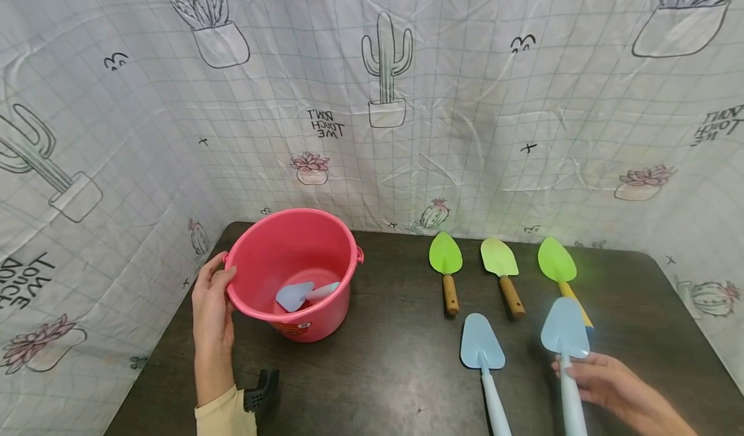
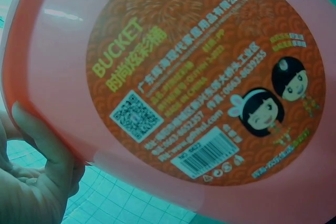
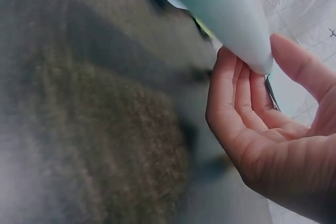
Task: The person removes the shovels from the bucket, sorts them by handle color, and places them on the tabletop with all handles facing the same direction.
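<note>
On the left of the head view, my left hand [image 1: 212, 307] grips the rim of a red bucket [image 1: 334, 313]. Inside the bucket lies a small trowel [image 1: 295, 296] with a blue-grey blade. The left wrist view shows the bucket's round printed label [image 2: 210, 87] close up, with the left hand [image 2: 42, 169] at the rim. At the right, my right hand [image 1: 613, 384] pinches the handle of a light blue trowel [image 1: 565, 332], its blade pointing away from me. Fingers and thumb meet that pale handle [image 3: 236, 19] in the right wrist view.
Another light blue trowel [image 1: 481, 345] lies on the dark table [image 1: 395, 358]. Behind it lie two green trowels with wooden handles [image 1: 445, 255] [image 1: 498, 258] and a green one with a yellow handle [image 1: 556, 261]. A printed cloth [image 1: 453, 113] hangs along the back and sides.
</note>
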`<state>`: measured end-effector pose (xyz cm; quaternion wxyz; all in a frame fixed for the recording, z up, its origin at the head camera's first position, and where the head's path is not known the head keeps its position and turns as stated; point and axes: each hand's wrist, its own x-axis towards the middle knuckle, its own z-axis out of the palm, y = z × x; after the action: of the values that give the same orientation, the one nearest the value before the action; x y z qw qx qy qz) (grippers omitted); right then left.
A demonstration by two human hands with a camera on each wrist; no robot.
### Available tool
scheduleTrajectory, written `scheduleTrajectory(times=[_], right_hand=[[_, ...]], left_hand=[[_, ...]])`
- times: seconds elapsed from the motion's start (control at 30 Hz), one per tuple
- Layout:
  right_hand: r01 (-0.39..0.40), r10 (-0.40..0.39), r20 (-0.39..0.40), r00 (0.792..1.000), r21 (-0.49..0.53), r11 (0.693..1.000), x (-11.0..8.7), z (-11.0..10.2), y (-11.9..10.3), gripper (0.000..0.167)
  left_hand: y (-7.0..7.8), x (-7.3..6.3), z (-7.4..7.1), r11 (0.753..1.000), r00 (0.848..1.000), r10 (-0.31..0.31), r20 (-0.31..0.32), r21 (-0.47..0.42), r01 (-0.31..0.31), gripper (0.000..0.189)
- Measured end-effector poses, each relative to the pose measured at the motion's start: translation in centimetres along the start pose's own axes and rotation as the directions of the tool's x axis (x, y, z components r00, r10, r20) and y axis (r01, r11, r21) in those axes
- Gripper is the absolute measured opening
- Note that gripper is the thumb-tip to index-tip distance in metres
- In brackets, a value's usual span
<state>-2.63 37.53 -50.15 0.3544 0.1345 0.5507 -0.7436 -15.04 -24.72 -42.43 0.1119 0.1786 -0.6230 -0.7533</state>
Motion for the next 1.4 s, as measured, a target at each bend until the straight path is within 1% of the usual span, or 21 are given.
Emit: scheduleTrajectory(times=[0.1,0.27,0.43,0.63,0.77,0.87,0.9,1.0,1.13,1.3,1.4], right_hand=[[-0.006,0.005,-0.012,1.000,-0.023,1.000,0.13,-0.11,0.30,0.028],[-0.001,0.003,0.029,1.000,-0.063,0.998,0.19,-0.10,0.51,0.032],[0.002,0.000,0.077,0.997,-0.031,1.000,0.05,0.07,0.49,0.033],[-0.030,0.032,0.045,0.998,-0.047,0.998,-0.20,0.41,0.55,0.033],[-0.010,0.013,0.049,0.999,-0.059,0.998,-0.24,0.35,0.49,0.034],[0.000,0.003,0.035,0.999,-0.067,0.998,-0.29,0.28,0.51,0.032],[-0.008,0.009,0.021,1.000,-0.069,0.998,-0.30,0.29,0.54,0.031],[-0.027,0.028,0.011,1.000,-0.063,0.998,-0.15,0.34,0.60,0.029],[-0.040,0.041,0.037,0.998,-0.042,0.998,-0.21,0.30,0.92,0.030],[-0.020,0.023,0.055,0.998,-0.050,0.999,-0.33,0.19,1.00,0.031],[-0.023,0.024,0.017,1.000,-0.083,0.996,-0.27,0.22,0.83,0.034]], left_hand=[[0.02,0.06,-0.03,1.000,1.000,-0.004,0.000,0.003,0.004,0.045],[0.01,0.11,-0.07,1.000,1.000,-0.010,0.002,0.004,0.010,0.044],[0.02,0.09,-0.09,1.000,1.000,-0.003,0.008,0.007,0.003,0.045],[-0.07,-0.06,-0.06,1.000,1.000,-0.004,0.007,0.025,0.004,0.045],[-0.07,-0.07,-0.03,1.000,1.000,0.007,0.002,0.023,-0.008,0.045],[-0.06,-0.07,0.01,1.000,1.000,0.018,-0.001,0.018,-0.018,0.044],[-0.07,-0.08,0.02,1.000,1.000,0.018,-0.001,0.017,-0.018,0.044],[0.00,-0.03,-0.03,1.000,1.000,0.016,0.002,0.011,-0.016,0.044],[0.03,-0.05,-0.02,1.000,1.000,0.013,0.012,0.001,-0.013,0.045],[0.10,-0.12,0.00,1.000,1.000,0.015,0.011,-0.004,-0.015,0.045],[0.10,-0.10,0.00,1.000,1.000,0.016,0.004,0.000,-0.016,0.046]])
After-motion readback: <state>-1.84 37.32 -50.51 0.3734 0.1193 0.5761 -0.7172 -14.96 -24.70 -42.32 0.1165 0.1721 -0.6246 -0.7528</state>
